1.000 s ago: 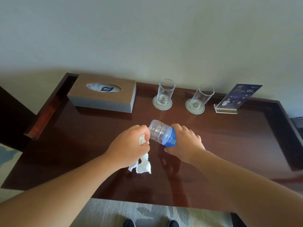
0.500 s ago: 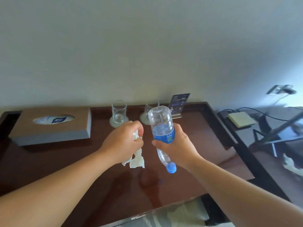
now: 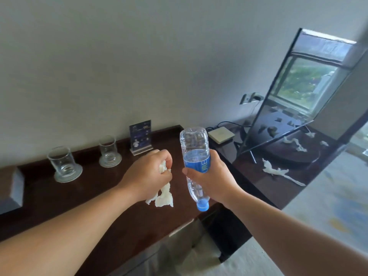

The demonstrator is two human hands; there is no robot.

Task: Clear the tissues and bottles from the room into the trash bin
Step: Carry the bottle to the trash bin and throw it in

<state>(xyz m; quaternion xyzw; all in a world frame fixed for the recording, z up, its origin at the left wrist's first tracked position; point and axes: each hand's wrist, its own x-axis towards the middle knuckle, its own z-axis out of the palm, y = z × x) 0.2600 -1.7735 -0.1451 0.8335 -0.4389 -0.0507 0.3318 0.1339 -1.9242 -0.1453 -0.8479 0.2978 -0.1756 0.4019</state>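
Observation:
My right hand (image 3: pixel 214 180) grips a clear plastic bottle (image 3: pixel 195 148) with a blue label, held upside down so its blue cap points at the floor. My left hand (image 3: pixel 148 176) holds a crumpled white tissue (image 3: pixel 164 196) whose loose end hangs below my fist. Both hands hover above the dark wooden desk (image 3: pixel 99 200). A trash bin (image 3: pixel 191 250) with a pale liner stands on the floor beneath the desk's right end. More white tissues (image 3: pixel 275 171) lie on the lower dark console to the right, near the TV base.
Two empty glasses (image 3: pixel 62 164) on coasters and a small sign stand (image 3: pixel 140 139) line the desk's back edge. A tissue box corner (image 3: pixel 12 188) shows at left. A tilted TV screen (image 3: pixel 298 92), a white set-top box (image 3: pixel 221 134) and cables occupy the console.
The view has swung right, bringing the TV, console tissues and trash bin into sight. The bottle went from lying tilted to upside down in my right hand; my left hand kept the tissue.

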